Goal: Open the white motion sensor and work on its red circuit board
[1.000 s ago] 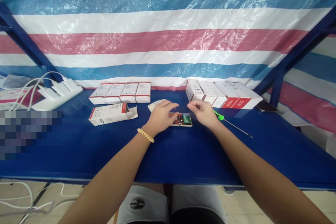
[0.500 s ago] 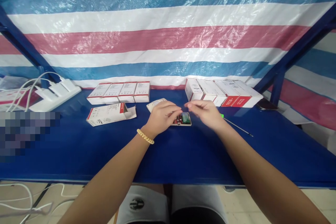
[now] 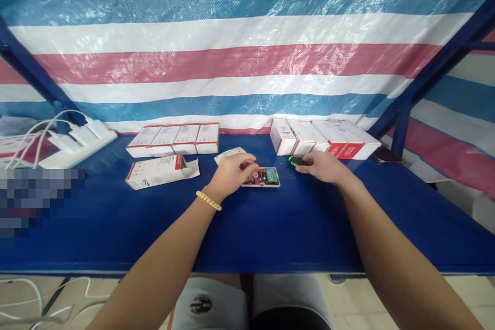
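A small opened device [image 3: 264, 177] with a red and green circuit board in a white shell lies on the blue table [image 3: 247, 227]. My left hand [image 3: 231, 171] rests on its left end, fingers curled over it. My right hand [image 3: 324, 166] lies to the right of the device, closed over a screwdriver [image 3: 294, 160] whose green and black handle sticks out to the left. A white cover piece [image 3: 228, 154] lies just behind my left hand.
A row of white and red boxes [image 3: 176, 138] stands at the back left, another row [image 3: 320, 138] at the back right. An opened box [image 3: 158, 171] lies left of the device. A white power strip [image 3: 77, 142] with plugs and cables sits far left.
My right hand moved right from above the device and took hold of the screwdriver. My left hand stayed on the device's left end.
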A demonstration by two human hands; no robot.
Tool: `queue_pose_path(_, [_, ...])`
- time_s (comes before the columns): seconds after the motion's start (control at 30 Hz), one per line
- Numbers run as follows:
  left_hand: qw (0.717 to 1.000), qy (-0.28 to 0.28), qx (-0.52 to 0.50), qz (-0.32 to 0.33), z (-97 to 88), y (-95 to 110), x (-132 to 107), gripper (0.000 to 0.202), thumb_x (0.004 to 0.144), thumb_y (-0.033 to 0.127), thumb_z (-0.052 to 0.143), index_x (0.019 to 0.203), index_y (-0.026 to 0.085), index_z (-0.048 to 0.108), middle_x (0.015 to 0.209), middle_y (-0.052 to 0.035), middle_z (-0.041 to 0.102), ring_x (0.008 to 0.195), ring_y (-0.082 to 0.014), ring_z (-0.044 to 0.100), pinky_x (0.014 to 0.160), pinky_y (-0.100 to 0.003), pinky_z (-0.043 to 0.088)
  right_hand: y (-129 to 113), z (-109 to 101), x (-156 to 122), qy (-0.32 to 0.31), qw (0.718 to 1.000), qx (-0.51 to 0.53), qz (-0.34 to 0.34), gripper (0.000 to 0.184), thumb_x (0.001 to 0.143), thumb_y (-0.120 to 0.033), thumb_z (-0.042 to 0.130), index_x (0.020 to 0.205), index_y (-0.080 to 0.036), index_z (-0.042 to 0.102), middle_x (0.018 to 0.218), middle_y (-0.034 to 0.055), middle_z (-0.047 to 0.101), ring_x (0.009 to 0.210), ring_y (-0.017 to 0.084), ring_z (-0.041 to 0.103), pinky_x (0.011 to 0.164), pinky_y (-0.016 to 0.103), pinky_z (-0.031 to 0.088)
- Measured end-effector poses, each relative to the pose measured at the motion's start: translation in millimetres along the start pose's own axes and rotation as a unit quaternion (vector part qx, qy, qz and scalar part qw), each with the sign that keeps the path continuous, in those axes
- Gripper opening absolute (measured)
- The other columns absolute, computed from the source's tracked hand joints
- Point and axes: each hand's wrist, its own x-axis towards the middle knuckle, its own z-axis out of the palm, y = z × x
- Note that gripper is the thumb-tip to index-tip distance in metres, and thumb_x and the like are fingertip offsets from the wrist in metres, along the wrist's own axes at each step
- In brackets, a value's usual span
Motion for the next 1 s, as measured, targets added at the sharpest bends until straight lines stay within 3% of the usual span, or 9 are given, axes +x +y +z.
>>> queue_pose_path(0.1, [1.000, -0.017, -0.003, -0.001, -1.2, -2.1, 1.1, 0.007, 0.085, 0.020, 0.065, 0.086, 0.020, 0.072, 0.078, -0.0012, 0.074, 0.069, -0.0145, 0.067, 0.067, -0.028, 0.054, -7.7, -3.2, -5.4, 0.057, 0.997, 0.051, -0.023, 0.021, 0.071, -0.040, 0.071, 0.064, -0.020, 0.066, 0.065, 0.0022, 0.067, 0.061, 0.017, 0.060, 0.055, 0.028, 0.040])
queue_pose_path(0.17, [0.999, -0.037, -0.001, 0.009, -1.6, -2.4, 1.8, 0.012, 0.087, 0.020, 0.061, 0.081, 0.021, 0.072, 0.080, -0.0014, 0.075, 0.074, -0.0154, 0.068, 0.071, -0.029, 0.053, -12.3, -7.0, -8.8, 0.122, 0.979, 0.161, -0.026, 0.026, 0.070, -0.045, 0.072, 0.069, -0.020, 0.065, 0.064, 0.0004, 0.064, 0.059, 0.015, 0.057, 0.055, 0.028, 0.039])
queue_pose_path(0.23, [0.999, -0.046, -0.003, 0.008, -1.2, -1.9, 2.2, 0.015, 0.087, 0.020, 0.061, 0.078, 0.021, 0.073, 0.077, -0.0010, 0.074, 0.072, -0.0155, 0.067, 0.070, -0.029, 0.053, -16.1, -10.6, -10.8, 0.192, 0.929, 0.316, -0.030, 0.032, 0.069, -0.051, 0.072, 0.070, -0.021, 0.060, 0.058, -0.0028, 0.055, 0.051, 0.012, 0.050, 0.050, 0.027, 0.037])
queue_pose_path(0.37, [0.999, -0.043, -0.022, -0.020, 0.8, 0.0, 2.1, 0.011, 0.083, 0.020, 0.065, 0.077, 0.021, 0.073, 0.072, -0.0004, 0.073, 0.067, -0.0152, 0.065, 0.064, -0.028, 0.052, -21.7, -15.2, -10.0, 0.256, 0.778, 0.572, -0.041, 0.034, 0.067, -0.043, 0.073, 0.079, -0.025, 0.047, 0.053, -0.0085, 0.044, 0.039, 0.009, 0.042, 0.037, 0.023, 0.028])
queue_pose_path(0.47, [0.997, -0.031, -0.041, -0.049, 1.0, 2.0, 2.1, 0.009, 0.082, 0.019, 0.066, 0.080, 0.020, 0.074, 0.075, -0.0010, 0.074, 0.069, -0.0153, 0.066, 0.064, -0.028, 0.052, -26.4, -13.9, -7.2, 0.254, 0.720, 0.646, -0.028, 0.036, 0.064, -0.034, 0.070, 0.089, -0.027, 0.044, 0.054, -0.0093, 0.049, 0.039, 0.010, 0.049, 0.032, 0.021, 0.031])
queue_pose_path(0.7, [0.991, 0.024, -0.095, -0.086, 1.9, -2.3, 1.7, 0.016, 0.086, 0.027, 0.062, 0.088, 0.019, 0.075, 0.085, -0.0038, 0.074, 0.072, -0.0149, 0.066, 0.069, -0.029, 0.051, -47.5, 5.6, -5.4, 0.187, 0.673, 0.716, 0.002, 0.034, 0.056, -0.024, 0.067, 0.081, -0.023, 0.044, 0.050, -0.0088, 0.053, 0.039, 0.014, 0.058, 0.030, 0.020, 0.042])
queue_pose_path(1.0, [0.981, 0.048, -0.132, -0.136, 7.6, -8.1, 0.4, 0.020, 0.084, 0.034, 0.065, 0.090, 0.018, 0.075, 0.093, -0.0059, 0.076, 0.078, -0.0173, 0.069, 0.077, -0.032, 0.054, -52.8, 6.8, -5.7, 0.202, 0.650, 0.732, 0.033, 0.020, 0.059, -0.020, 0.064, 0.070, -0.021, 0.046, 0.046, -0.0061, 0.054, 0.038, 0.012, 0.058, 0.031, 0.018, 0.046])
